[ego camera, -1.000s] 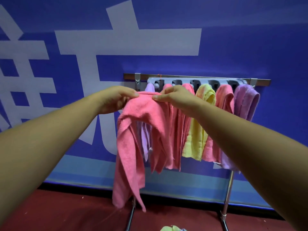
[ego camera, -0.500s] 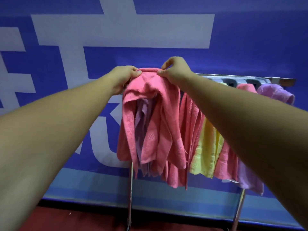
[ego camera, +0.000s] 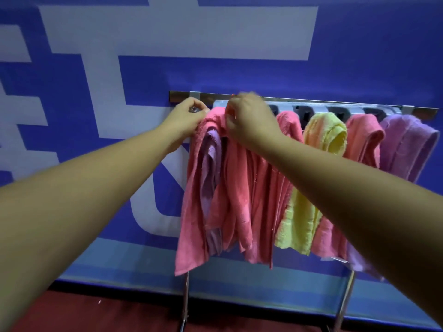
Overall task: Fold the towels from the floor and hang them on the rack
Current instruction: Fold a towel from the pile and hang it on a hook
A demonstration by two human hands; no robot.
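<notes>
Bright even lighting, soft shadows, wide-angle warp @ edges, slight motion blur

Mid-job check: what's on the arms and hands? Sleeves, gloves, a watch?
Nothing worn shows: left forearm and right forearm are bare to the frame edge, no sleeves; left hand and right hand are ungloved, wrists without watch or band. The right hand is blurred, so rings are unclear.
</notes>
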